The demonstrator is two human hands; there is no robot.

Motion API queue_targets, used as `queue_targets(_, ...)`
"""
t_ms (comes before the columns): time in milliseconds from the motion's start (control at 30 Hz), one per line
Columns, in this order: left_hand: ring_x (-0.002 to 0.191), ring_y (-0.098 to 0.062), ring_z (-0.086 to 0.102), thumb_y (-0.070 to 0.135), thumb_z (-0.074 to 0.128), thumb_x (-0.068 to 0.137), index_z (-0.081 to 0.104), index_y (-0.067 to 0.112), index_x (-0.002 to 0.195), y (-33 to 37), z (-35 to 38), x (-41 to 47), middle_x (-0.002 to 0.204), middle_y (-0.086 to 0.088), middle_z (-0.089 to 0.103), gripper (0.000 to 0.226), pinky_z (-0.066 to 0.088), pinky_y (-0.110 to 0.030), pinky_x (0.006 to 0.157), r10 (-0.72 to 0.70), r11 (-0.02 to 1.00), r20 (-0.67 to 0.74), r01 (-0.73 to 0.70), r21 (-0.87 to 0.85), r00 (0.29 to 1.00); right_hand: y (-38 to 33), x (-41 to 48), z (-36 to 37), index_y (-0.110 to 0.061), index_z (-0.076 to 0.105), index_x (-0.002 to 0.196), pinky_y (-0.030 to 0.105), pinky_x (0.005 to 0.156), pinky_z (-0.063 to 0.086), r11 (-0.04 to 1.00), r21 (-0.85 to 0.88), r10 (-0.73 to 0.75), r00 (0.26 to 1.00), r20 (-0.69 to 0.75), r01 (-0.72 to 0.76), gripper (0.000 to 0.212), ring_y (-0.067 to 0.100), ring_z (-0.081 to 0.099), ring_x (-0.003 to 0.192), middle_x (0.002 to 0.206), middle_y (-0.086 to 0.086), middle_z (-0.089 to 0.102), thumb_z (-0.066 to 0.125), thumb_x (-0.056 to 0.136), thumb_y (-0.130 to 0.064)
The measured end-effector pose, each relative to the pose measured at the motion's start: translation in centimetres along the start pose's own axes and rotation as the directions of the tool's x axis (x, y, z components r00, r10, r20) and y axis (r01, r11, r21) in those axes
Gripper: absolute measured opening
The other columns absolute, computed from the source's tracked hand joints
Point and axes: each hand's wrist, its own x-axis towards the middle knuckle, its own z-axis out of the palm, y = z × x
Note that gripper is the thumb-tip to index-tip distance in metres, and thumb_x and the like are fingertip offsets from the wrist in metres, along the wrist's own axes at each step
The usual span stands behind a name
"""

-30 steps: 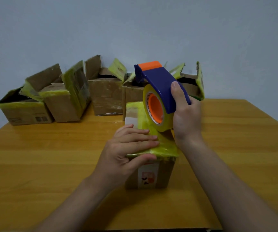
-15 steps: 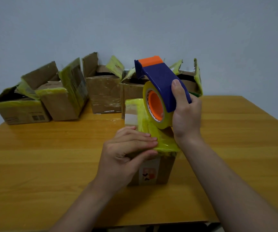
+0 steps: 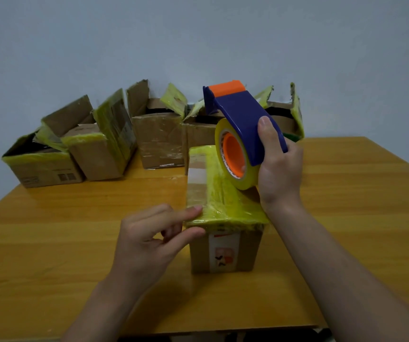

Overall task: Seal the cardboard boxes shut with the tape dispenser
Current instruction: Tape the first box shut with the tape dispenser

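Fingers (image 3: 268, 134) of the right hand (image 3: 281, 178) were curled round the blue frame of the tape dispenser (image 3: 243, 114), with the forefinger laid along its upper surface. The thumb was hidden behind the frame. The dispenser was held tilted, its orange cutter end raised and pointing away from the person. Its yellow tape roll (image 3: 248, 178) hung low over the right side of the closed box (image 3: 225, 243). The roll appeared to touch the box top, but this view did not settle contact.

The left hand (image 3: 149, 245) was at the near left top corner of the same box. Its fingers (image 3: 188, 212) were loosely spread and nearly straight, holding nothing. The forefinger tip touched the taped top edge and the thumb tip lay against the front face just below it.

The box stood upright in the middle of the wooden table (image 3: 358, 198). Yellow tape covered most of its top and lapped over the near edge. A white label (image 3: 224, 253) was fixed to the front face.

The open boxes (image 3: 159, 141) stood in a row along the far edge of the table, against the grey wall (image 3: 198, 33). Their flaps were raised and bore torn yellow tape.
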Motion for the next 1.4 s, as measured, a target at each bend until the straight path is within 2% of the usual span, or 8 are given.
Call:
queue_targets(200,0.064,-0.009,0.062,0.029,0.079,0.083,0.079,0.018,0.107,0.5,0.5,0.2,0.078,0.020,0.069,0.027,0.049,-0.018,0.063,-0.106,0.986,0.001,0.106,-0.131,0.994,0.0,0.0,-0.2,-0.016,0.072,0.101,0.016,0.060,0.052,1.000,0.019,-0.005,1.000,0.007,0.005,0.034,0.007,0.069,0.076,0.081,-0.007,0.075,0.055,0.095,-0.046)
queue_targets(400,0.078,-0.020,0.062,0.036,0.083,0.082,0.077,0.031,0.090,0.8,-1.4,2.0,0.076,0.003,0.064,0.011,0.052,-0.025,0.072,-0.256,0.945,0.246,0.295,-0.138,0.935,-0.2,-0.1,-0.1,-0.013,0.072,0.102,0.014,0.058,0.050,1.000,0.016,0.010,1.000,0.007,-0.010,0.039,0.003,0.067,0.072,0.077,-0.009,0.074,0.055,0.093,-0.047)
queue_targets(500,0.098,-0.018,0.059,0.050,0.081,0.084,0.077,0.035,0.092,1.8,-2.1,3.0,0.095,0.013,0.062,0.018,0.050,-0.036,0.077,-0.190,0.982,0.247,0.179,0.066,0.950,-0.2,0.0,-0.3,-0.009,0.072,0.110,0.012,0.059,0.049,0.999,0.009,0.031,0.999,0.019,-0.031,0.042,0.001,0.068,0.075,0.082,-0.008,0.075,0.056,0.100,-0.046)
queue_targets(633,0.115,-0.008,0.057,0.062,0.070,0.084,0.079,0.038,0.111,4.4,0.0,4.1,0.118,0.021,0.065,0.037,0.052,-0.034,0.088,-0.046,0.983,0.331,-0.016,0.182,0.942,-0.2,0.1,-0.5,-0.008,0.072,0.114,0.012,0.061,0.050,0.998,0.012,0.060,0.997,0.045,-0.061,0.037,0.001,0.069,0.077,0.085,-0.007,0.076,0.054,0.105,-0.040)
queue_targets(933,0.092,-0.004,0.061,0.029,0.083,0.083,0.083,0.019,0.094,4.4,2.9,4.5,0.094,0.012,0.074,0.014,0.050,-0.019,0.074,0.038,0.994,0.298,-0.067,0.090,0.954,-0.6,0.1,-1.4,-0.018,0.074,0.111,0.026,0.074,0.057,0.986,0.114,0.107,0.989,0.104,-0.118,0.040,0.016,0.072,0.092,0.097,0.001,0.079,0.057,0.094,-0.050)
queue_targets(1133,0.090,-0.006,0.062,0.048,0.075,0.083,0.082,0.028,0.096,5.8,3.0,5.2,0.096,0.013,0.074,0.025,0.054,-0.027,0.069,0.064,0.953,0.318,-0.153,0.262,0.946,-0.5,-0.3,-1.0,-0.023,0.072,0.112,0.019,0.070,0.056,0.989,0.107,0.095,0.992,0.078,-0.103,0.041,0.008,0.072,0.087,0.094,-0.004,0.079,0.055,0.093,-0.054)
queue_targets(1300,0.086,-0.015,0.066,0.025,0.087,0.082,0.083,0.017,0.088,6.1,5.0,4.4,0.091,0.006,0.074,0.010,0.057,-0.037,0.068,0.089,0.972,0.240,-0.137,0.193,0.967,-0.4,-0.4,-1.1,-0.019,0.072,0.114,0.020,0.070,0.056,0.984,0.145,0.098,0.993,0.063,-0.106,0.043,0.010,0.073,0.088,0.096,-0.002,0.079,0.055,0.094,-0.053)
queue_targets(1400,0.082,-0.013,0.063,0.025,0.088,0.083,0.081,0.018,0.084,5.7,5.1,4.5,0.087,0.008,0.073,0.009,0.055,-0.037,0.062,0.100,0.967,0.228,-0.149,0.206,0.968,-0.3,-0.6,-1.4,-0.019,0.072,0.112,0.019,0.067,0.057,0.984,0.160,0.075,0.996,0.047,-0.081,0.039,0.010,0.074,0.088,0.095,-0.002,0.079,0.055,0.096,-0.050)
